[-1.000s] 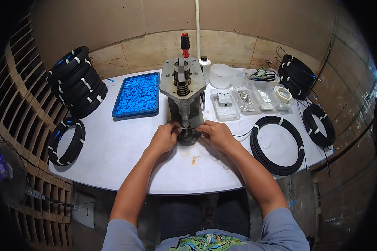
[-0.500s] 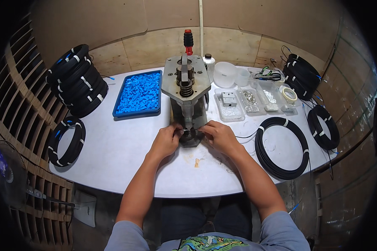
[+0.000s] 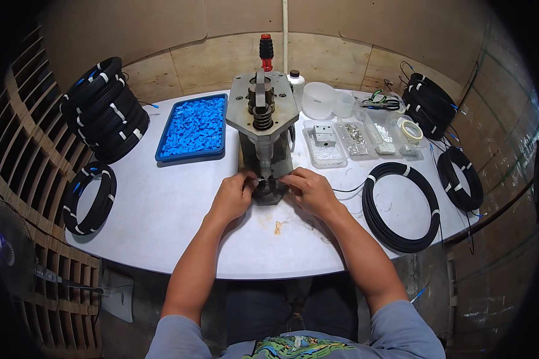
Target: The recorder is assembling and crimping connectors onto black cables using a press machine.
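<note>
A grey metal hand press (image 3: pixel 263 110) with a red-and-black handle (image 3: pixel 266 52) stands in the middle of the table. Both my hands are at its base, one on each side of the ram. My left hand (image 3: pixel 235 192) is closed in a pinch at the left of the base, on something too small and dark to name. From the right, my right hand (image 3: pixel 310 189) pinches a thin black cable (image 3: pixel 348 191) that runs to a large black cable coil (image 3: pixel 401 244). The cable's end between my fingers is hidden in shadow under the ram.
At left are a blue tray (image 3: pixel 191 157) of small blue parts, stacked black coils (image 3: pixel 111 119) and a single coil (image 3: pixel 90 227). Behind my right hand stand clear containers (image 3: pixel 325 163) of small parts, a white tub (image 3: pixel 318 100), a bottle and tape. More coils (image 3: pixel 460 179) lie farther right.
The whole view has shifted slightly, so everything sits a little higher and farther left. Both hands keep their places at the press base, with barely any finger movement.
</note>
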`<state>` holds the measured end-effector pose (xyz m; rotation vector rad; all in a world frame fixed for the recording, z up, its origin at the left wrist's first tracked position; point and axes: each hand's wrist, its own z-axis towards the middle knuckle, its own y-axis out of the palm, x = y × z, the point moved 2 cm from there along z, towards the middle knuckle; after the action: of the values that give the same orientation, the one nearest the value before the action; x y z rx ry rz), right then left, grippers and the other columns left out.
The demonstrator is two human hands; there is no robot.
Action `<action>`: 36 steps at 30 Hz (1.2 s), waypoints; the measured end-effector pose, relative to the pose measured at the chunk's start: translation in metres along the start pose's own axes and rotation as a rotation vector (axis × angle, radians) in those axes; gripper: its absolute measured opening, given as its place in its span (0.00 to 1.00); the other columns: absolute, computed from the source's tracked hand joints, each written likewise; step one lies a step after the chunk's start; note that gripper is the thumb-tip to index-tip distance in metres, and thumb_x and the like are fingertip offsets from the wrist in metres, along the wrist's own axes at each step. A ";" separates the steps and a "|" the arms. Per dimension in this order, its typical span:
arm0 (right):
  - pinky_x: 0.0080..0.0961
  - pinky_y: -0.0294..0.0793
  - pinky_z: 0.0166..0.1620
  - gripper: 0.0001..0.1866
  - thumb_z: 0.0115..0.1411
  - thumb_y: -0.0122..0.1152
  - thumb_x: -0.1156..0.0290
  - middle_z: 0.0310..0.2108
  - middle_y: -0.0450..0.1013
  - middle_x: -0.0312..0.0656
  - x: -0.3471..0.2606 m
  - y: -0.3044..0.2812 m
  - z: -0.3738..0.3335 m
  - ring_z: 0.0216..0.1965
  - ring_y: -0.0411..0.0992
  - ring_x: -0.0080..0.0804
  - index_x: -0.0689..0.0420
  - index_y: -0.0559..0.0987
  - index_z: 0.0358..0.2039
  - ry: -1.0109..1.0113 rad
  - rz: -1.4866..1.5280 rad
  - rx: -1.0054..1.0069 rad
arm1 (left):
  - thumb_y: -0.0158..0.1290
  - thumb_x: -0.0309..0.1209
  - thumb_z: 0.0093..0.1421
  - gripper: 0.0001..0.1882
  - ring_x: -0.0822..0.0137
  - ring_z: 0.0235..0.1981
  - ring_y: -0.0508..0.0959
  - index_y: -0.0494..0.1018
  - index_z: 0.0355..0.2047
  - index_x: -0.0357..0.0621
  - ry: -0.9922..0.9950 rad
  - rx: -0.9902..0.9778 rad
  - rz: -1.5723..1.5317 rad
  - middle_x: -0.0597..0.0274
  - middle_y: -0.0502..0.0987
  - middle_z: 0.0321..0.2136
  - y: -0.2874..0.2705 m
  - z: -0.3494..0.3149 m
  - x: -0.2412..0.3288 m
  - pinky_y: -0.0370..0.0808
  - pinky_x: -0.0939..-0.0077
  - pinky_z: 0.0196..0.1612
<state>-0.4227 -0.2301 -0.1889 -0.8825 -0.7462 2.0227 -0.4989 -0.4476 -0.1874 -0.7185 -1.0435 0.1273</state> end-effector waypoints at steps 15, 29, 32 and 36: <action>0.33 0.79 0.36 0.20 0.50 0.65 0.81 0.35 0.77 0.38 0.000 -0.001 -0.001 0.34 0.78 0.40 0.50 0.84 0.44 0.002 -0.006 0.014 | 0.51 0.24 0.62 0.10 0.43 0.36 0.83 0.78 0.41 0.34 -0.002 0.009 0.010 0.39 0.81 0.32 0.002 0.000 -0.001 0.78 0.58 0.43; 0.33 0.79 0.36 0.20 0.49 0.64 0.81 0.35 0.77 0.39 0.000 -0.001 -0.001 0.34 0.78 0.40 0.49 0.84 0.44 -0.006 -0.015 0.015 | 0.50 0.25 0.63 0.10 0.45 0.35 0.84 0.77 0.41 0.34 -0.018 -0.004 0.010 0.42 0.82 0.31 0.002 0.000 0.001 0.78 0.58 0.42; 0.33 0.79 0.36 0.19 0.50 0.65 0.81 0.35 0.77 0.39 -0.001 -0.001 -0.001 0.34 0.78 0.40 0.49 0.84 0.44 -0.003 -0.012 0.009 | 0.50 0.25 0.63 0.10 0.45 0.35 0.83 0.77 0.41 0.34 -0.016 0.006 0.004 0.42 0.82 0.31 0.001 -0.001 0.002 0.78 0.58 0.41; 0.33 0.79 0.36 0.19 0.51 0.65 0.80 0.35 0.77 0.38 0.000 -0.001 -0.001 0.34 0.78 0.40 0.49 0.84 0.43 -0.001 -0.013 0.015 | 0.51 0.25 0.64 0.10 0.45 0.35 0.83 0.77 0.41 0.34 -0.014 0.006 0.017 0.41 0.82 0.31 0.002 0.000 0.001 0.78 0.58 0.41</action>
<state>-0.4213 -0.2291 -0.1887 -0.8662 -0.7352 2.0151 -0.4977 -0.4453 -0.1879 -0.7225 -1.0497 0.1500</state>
